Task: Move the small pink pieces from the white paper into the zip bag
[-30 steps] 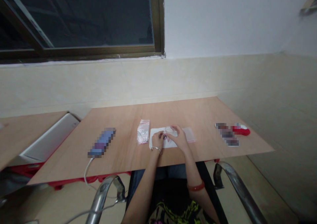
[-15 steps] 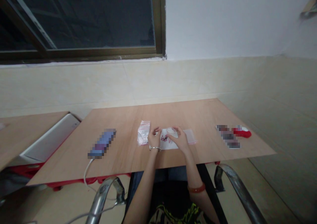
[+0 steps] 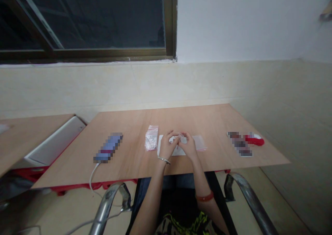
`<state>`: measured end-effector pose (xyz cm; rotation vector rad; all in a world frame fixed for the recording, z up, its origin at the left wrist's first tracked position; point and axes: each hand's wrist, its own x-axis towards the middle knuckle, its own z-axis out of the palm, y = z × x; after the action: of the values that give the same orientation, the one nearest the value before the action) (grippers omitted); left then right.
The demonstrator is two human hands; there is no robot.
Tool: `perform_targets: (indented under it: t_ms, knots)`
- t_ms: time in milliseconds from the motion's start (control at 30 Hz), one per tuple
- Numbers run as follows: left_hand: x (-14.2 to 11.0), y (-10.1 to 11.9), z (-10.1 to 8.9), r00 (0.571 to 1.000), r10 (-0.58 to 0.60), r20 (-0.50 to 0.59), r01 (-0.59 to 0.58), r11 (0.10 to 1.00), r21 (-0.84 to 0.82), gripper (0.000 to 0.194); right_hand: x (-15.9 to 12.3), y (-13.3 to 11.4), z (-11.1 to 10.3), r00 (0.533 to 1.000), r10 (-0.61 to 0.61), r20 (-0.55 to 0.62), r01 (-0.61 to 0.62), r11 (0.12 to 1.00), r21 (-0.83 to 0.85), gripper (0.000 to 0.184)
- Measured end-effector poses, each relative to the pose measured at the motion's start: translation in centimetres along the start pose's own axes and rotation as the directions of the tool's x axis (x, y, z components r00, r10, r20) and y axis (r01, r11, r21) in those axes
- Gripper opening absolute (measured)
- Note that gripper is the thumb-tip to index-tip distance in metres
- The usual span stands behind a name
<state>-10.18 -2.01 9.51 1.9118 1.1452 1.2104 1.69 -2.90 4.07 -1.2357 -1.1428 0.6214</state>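
Head view: your hands meet over the white sheet (image 3: 177,152) on the desk (image 3: 129,152). Right hand (image 3: 189,147): grip pinched on a small clear bag (image 3: 180,136), held above the sheet between both hands. Left hand (image 3: 166,147): fingertips at the bag, can't tell if that grip is closed. Bag stack (image 3: 151,138) just left of the sheet, flat bags (image 3: 200,142) at its right.
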Motion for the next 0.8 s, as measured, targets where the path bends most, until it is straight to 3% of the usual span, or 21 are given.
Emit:
perform_targets:
  t_ms: [133, 367, 567, 800]
  knots:
    - [-0.1, -0.3, -0.4, 0.992, -0.020, 0.121, 0.018, 1.000, 0.022, 0.014, 0.0, 0.1, 0.1, 1.000, -0.009, -0.012, 0.009, 1.000, 0.007, 0.038]
    - [0.0, -0.7, -0.9, 0.995, -0.084, 0.057, 0.092, 0.985, -0.145, 0.019, 0.1, -1.2, -0.7, 0.994, 0.066, 0.082, -0.071, 0.995, 0.065, 0.056]
    - [0.2, -0.1, -1.8, 0.996, -0.089, 0.000, 0.084, 0.949, -0.305, 0.020, 0.2, -2.2, -1.4, 0.967, 0.193, 0.165, -0.234, 0.931, 0.280, 0.036]
    - [0.3, 0.4, -2.2, 0.983, -0.176, -0.057, 0.133, 0.885, -0.447, 0.029, -0.1, -3.1, -1.0, 0.976, 0.203, 0.083, -0.219, 0.905, 0.365, 0.029]
